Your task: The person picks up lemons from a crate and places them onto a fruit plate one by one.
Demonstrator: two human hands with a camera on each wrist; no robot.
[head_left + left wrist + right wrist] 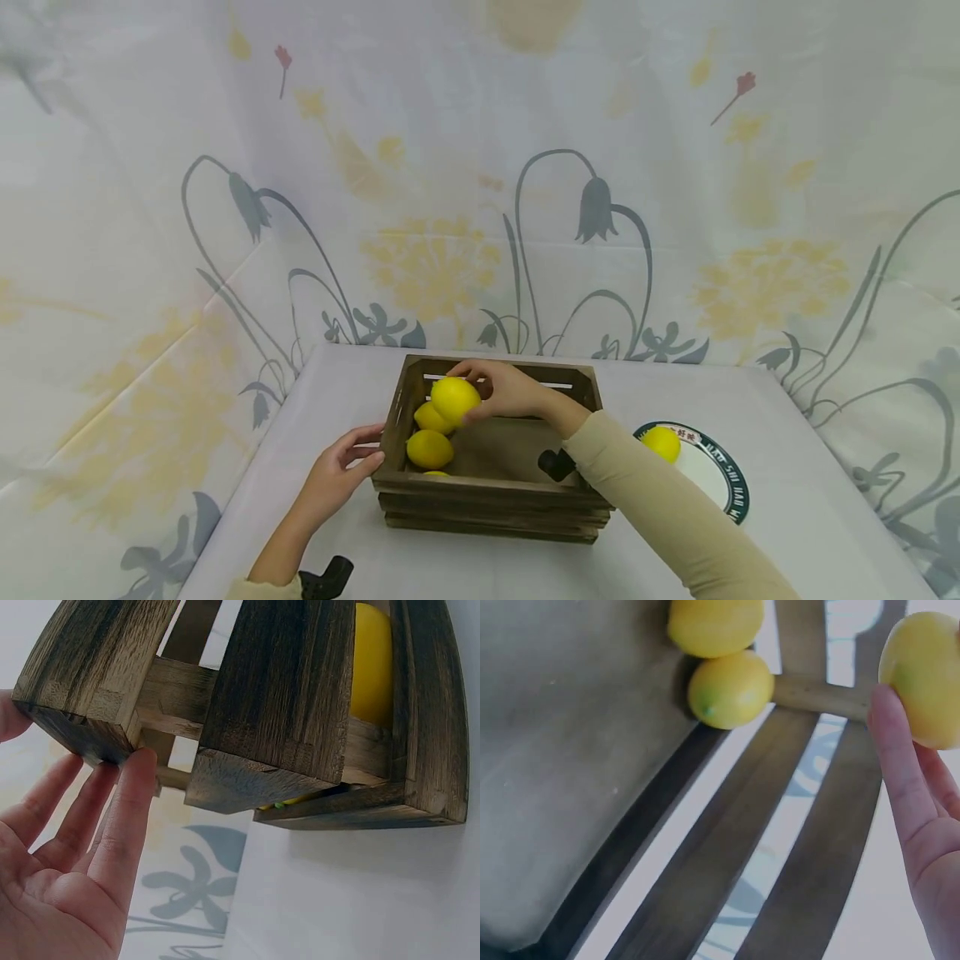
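A slatted brown wooden crate (491, 507) stands on the white-covered table. Over its left end, my right hand (510, 390) pinches a yellow lemon (455, 401) between thumb and fingers; the right wrist view shows this lemon (922, 679) above the crate's slats. Inside, at the left, lie a lemon (430, 450), another (429, 418) partly covered by the held one, and a sliver of a third (436, 473) behind the front wall. My left hand (337, 471) rests on the crate's left side, its fairly straight fingers (124, 817) touching the end of the upper slat.
Right of the crate lies a white plate (738, 492) with a dark green lettered rim, partly hidden by my right sleeve (667, 508). One lemon (663, 444) sits on that plate. A flower-printed cloth (465, 167) hangs behind the table and along both sides.
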